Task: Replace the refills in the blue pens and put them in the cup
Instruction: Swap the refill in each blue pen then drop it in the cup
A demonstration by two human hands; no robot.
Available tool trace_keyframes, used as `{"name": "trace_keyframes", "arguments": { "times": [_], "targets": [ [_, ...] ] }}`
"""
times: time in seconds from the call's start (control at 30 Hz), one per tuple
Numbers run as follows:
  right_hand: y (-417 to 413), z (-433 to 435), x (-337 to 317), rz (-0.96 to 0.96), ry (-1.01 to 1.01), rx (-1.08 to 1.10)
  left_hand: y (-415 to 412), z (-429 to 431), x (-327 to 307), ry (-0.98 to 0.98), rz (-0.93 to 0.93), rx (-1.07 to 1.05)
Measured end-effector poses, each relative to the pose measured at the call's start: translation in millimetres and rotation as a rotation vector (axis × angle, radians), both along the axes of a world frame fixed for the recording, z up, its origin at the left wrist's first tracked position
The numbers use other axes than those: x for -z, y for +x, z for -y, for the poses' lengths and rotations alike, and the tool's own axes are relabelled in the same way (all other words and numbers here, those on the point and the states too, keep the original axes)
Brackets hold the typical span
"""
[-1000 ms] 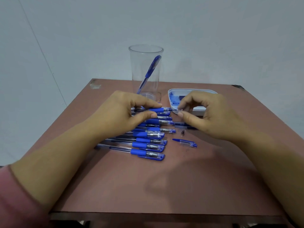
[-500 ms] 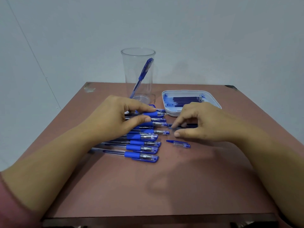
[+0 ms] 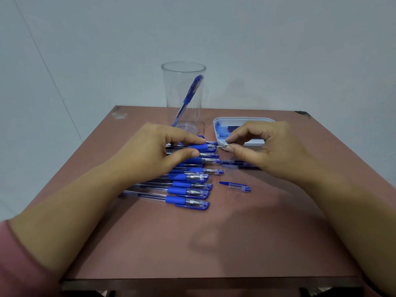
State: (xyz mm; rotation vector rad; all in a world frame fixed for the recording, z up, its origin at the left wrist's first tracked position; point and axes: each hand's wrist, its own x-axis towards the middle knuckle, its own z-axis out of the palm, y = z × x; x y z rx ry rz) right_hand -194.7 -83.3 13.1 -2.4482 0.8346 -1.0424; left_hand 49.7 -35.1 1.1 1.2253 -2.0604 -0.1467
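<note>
A reddish-brown table (image 3: 150, 254) fills the lower half, with its near edge at 6 o'clock. The far corner at 11 o'clock has a pale chip (image 3: 120, 114). The far corner at 1 o'clock carries a dark mark (image 3: 302, 113), perhaps worn veneer. Behind stands a plain grey-blue wall (image 3: 278, 50), and a thin seam (image 3: 42, 59) slants down it at 10 o'clock. The light is soft and even, leaving a faint shadow (image 3: 225, 239) on the table near 6 o'clock.

Clear glossy plastic for the far cup (image 3: 173, 88) and the pens (image 3: 177, 190) — matt blue grips, shiny metal tips. Matt brownish table (image 3: 192, 243); smooth white plastic tray (image 3: 240, 119).
</note>
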Motion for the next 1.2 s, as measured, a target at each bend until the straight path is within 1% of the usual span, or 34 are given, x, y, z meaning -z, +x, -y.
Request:
{"name": "trace_keyframes", "arguments": {
  "times": [0.17,0.4,0.63,0.77,0.9,0.97,1.03,1.1,1.2],
  "targets": [
    [7.7,-2.0,2.9,0.032,0.023,-0.037,-1.4,-0.9,0.1,-0.010,0.001,0.012],
    [8.7,-3.1,3.1,0.076,0.068,-0.029,-2.1,-1.0,0.3,-0.020,-0.020,0.008],
    [13.6,-5.2,7.6,0.109,0.083,-0.034,-4.3,-2.3,1.7,-0.067,-0.001,-0.003],
    [12.8,-2.7,7.6,0.081,0.069,-0.043,-3.6,-1.6,2.6,-0.077,0.014,-0.017],
    [14.1,0.3,10.2,-0.007,0.071,-0.064,-3.1,-0.6,3.8,-0.071,0.021,-0.020],
    [12.7,0.8,10.6,0.020,0.085,-0.074,-2.8,-0.5,3.4,-0.075,0.020,-0.023],
    [10.9,2.4,10.3,0.037,0.028,-0.081,-2.4,-0.6,3.2,-0.066,0.010,-0.025],
    [11.3,4.1,10.9,0.012,-0.030,-0.074,-2.7,-1.0,3.0,-0.057,0.005,-0.026],
    [11.3,7.2,12.9,-0.031,-0.049,-0.045,-3.2,-1.1,2.8,-0.047,0.007,-0.024]
  ]
}}
